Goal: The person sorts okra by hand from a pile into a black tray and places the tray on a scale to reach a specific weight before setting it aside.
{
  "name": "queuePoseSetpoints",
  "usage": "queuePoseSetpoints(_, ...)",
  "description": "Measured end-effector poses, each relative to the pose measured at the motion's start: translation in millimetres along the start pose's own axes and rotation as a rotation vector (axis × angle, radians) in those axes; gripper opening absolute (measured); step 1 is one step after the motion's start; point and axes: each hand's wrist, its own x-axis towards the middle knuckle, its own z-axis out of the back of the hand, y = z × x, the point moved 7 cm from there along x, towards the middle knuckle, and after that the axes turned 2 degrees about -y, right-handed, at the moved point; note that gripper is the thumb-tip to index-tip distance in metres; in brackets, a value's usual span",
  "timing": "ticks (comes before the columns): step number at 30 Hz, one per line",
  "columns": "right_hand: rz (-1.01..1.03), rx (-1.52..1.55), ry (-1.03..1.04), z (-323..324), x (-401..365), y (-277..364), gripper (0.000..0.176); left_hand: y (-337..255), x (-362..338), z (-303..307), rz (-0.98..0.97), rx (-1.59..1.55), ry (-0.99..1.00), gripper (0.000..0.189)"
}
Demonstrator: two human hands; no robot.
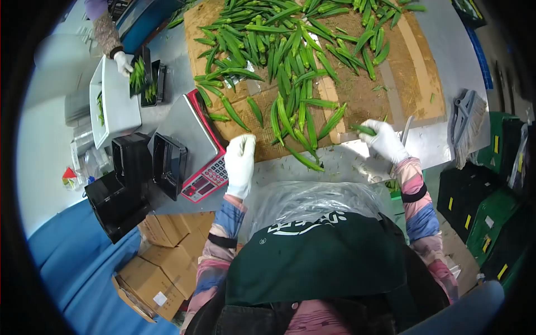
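My right hand (385, 142), in a white glove, grips an okra pod (365, 129) at the front edge of the cardboard. My left hand (240, 162), also gloved, hangs beside the red scale (205, 180) with its fingers drawn together, and nothing shows in them. Between and beyond my hands lies a big spread of green okra (287, 61) on the worn cardboard sheet (391, 100). Several pods lie closest to me, one pod (304, 158) reaching over the cardboard's edge.
Black trays (169, 164) stand left of the scale. A co-worker's gloved hand (124, 63) touches an okra-filled tray (139, 75) by a white bin (120, 106). A grey brush (468, 125) lies at right. Green crates (497, 218) and cardboard boxes (162, 273) stand below table height.
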Motion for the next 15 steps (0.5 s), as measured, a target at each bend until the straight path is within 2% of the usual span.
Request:
queuePoseSetpoints(1,0.064,-0.062,-0.100,5.9,4.8,1.6,0.020,-8.0,8.3,-3.6,-0.063,-0.076,-0.031,0.021)
queuePoseSetpoints(3,0.155,-0.034,-0.168,0.2,13.9,12.2,0.017,-23.6,16.7,-21.8,0.033,-0.307,0.023,0.022)
queuePoseSetpoints(4,0.200,-0.020,-0.203,-3.7,14.6,25.5,0.016,-30.8,19.7,-33.7,0.041,-0.306,0.064,0.023)
queuePoseSetpoints(5,0.149,-0.019,-0.173,-11.6,15.1,35.0,0.014,-36.4,23.1,-47.2,0.049,-0.304,0.106,0.024)
queuePoseSetpoints(7,0.096,0.141,-0.117,-38.8,15.4,43.1,0.017,-46.5,32.3,-73.8,-0.113,-0.060,0.066,0.035)
queuePoseSetpoints(9,-0.112,0.447,0.064,-70.4,10.8,41.7,0.029,-61.2,31.4,-91.4,-0.176,0.375,0.068,0.044)
queuePoseSetpoints(10,-0.114,0.415,0.101,-80.3,10.7,44.9,0.033,-60.8,33.9,-94.0,-0.170,0.387,0.098,0.045)
queuePoseSetpoints(11,-0.099,0.416,0.121,-83.8,5.1,50.1,0.023,-60.3,36.5,-95.9,-0.164,0.399,0.128,0.045)
queuePoseSetpoints(12,-0.110,0.422,0.118,-86.0,1.0,45.3,0.023,-59.1,38.1,-97.0,-0.158,0.412,0.158,0.046)
queuePoseSetpoints(15,-0.095,0.479,0.045,-91.5,-0.4,3.4,0.020,-26.2,45.2,-92.2,0.057,-0.375,0.402,0.041)
